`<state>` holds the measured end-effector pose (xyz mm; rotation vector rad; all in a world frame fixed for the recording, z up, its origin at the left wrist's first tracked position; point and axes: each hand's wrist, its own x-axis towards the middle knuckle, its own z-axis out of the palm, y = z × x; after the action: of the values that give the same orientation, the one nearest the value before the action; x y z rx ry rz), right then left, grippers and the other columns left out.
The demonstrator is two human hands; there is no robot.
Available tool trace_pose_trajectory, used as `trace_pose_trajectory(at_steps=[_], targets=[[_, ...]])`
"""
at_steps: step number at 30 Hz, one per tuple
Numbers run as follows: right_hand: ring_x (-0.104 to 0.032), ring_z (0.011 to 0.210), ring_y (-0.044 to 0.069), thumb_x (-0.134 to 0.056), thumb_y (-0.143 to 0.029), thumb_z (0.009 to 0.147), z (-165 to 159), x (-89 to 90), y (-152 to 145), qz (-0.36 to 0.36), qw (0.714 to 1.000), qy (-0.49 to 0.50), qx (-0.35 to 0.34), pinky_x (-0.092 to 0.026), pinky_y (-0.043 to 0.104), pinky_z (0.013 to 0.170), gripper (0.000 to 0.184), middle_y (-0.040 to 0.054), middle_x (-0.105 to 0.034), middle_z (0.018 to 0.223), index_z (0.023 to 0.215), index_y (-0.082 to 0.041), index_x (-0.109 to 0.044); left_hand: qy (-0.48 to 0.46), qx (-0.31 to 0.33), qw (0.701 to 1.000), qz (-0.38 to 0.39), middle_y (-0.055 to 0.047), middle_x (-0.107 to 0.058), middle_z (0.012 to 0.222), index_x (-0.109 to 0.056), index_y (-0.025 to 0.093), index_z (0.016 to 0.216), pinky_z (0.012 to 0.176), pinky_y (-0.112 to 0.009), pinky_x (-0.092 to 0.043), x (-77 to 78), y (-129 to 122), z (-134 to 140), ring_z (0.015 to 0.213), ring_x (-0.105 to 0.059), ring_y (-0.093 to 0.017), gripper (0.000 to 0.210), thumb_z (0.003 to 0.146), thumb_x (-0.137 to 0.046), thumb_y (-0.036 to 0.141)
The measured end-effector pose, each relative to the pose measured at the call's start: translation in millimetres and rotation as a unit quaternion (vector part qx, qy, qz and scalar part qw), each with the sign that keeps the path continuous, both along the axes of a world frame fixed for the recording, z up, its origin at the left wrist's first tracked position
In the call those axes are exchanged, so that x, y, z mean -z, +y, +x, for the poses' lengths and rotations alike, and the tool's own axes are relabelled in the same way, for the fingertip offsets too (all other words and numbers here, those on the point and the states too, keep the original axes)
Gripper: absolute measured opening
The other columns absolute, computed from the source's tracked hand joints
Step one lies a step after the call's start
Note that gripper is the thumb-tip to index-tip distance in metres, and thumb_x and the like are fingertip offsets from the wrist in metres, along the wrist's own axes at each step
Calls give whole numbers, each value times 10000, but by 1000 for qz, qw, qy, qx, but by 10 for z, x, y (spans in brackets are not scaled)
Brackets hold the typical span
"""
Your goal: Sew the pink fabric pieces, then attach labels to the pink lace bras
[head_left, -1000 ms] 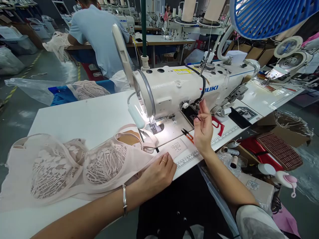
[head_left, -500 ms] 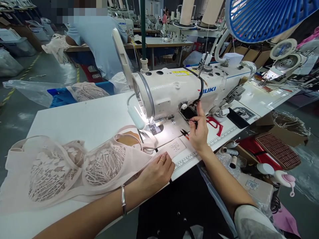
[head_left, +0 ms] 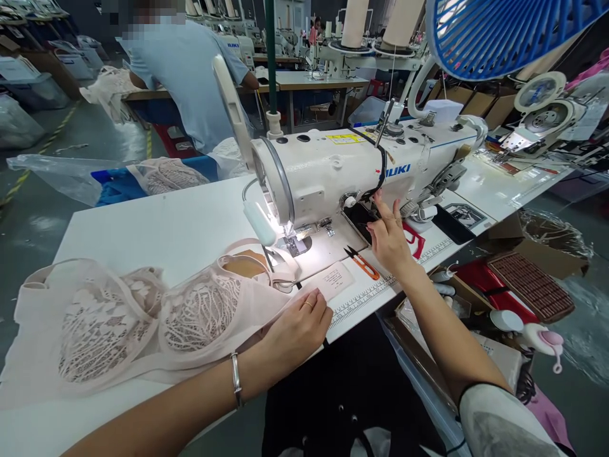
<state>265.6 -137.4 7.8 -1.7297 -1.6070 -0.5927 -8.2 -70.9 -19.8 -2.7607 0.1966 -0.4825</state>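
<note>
A pale pink lace bra (head_left: 200,314) lies across the left of the white table, its near end by the sewing machine (head_left: 314,171). My left hand (head_left: 304,320) is closed on the edge of its band, next to a printed label (head_left: 333,279). Under the machine arm, my right hand (head_left: 390,238) is raised with its fingers apart. Its fingertips are at the black box (head_left: 358,222) and just below the black strap (head_left: 382,171); whether they touch is unclear. Orange thread snips (head_left: 364,263) lie to the left of that hand.
A red-handled tool (head_left: 415,241) and a dark phone (head_left: 451,225) lie right of my right hand. A blue fan (head_left: 514,38) hangs overhead. A person in a light blue shirt (head_left: 181,70) sits beyond the table. Boxes and a red woven-topped item (head_left: 528,289) stand low at right.
My right hand has shifted slightly right and its fingers have spread, uncovering the orange snips. My left hand and the bra have hardly moved.
</note>
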Motion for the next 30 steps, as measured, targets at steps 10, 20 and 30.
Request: trace_pose_trajectory(at_steps=[10, 20, 30], targets=[[-582, 698, 160, -580, -298, 912, -954, 172, -295, -25, 968, 250, 2, -506, 312, 692, 106, 0, -597, 737, 836, -224, -588, 47, -60, 994, -82, -287, -626, 1209, -569, 38, 1049, 1043, -450, -439, -53, -111, -38, 1173, -622, -315, 191, 928, -421, 54], [-472, 477, 112, -498, -300, 873, -1283, 325, -108, -171, 943, 284, 41, -358, 234, 515, 113, -57, -535, 575, 781, -234, -489, 7, -97, 994, -46, -300, -622, 1264, -524, -29, 1227, 1027, -438, -477, -14, -186, -63, 1207, -623, -334, 352, 961, -360, 134], [-453, 460, 114, -489, -272, 870, -1269, 349, -80, -192, 955, 225, 34, -356, 229, 512, 109, -57, -527, 558, 766, -239, -484, 21, -94, 995, -38, -319, -605, 1282, -527, -51, 1249, 1017, -453, -492, -22, -194, -79, 1231, -607, -339, 387, 953, -366, 138]])
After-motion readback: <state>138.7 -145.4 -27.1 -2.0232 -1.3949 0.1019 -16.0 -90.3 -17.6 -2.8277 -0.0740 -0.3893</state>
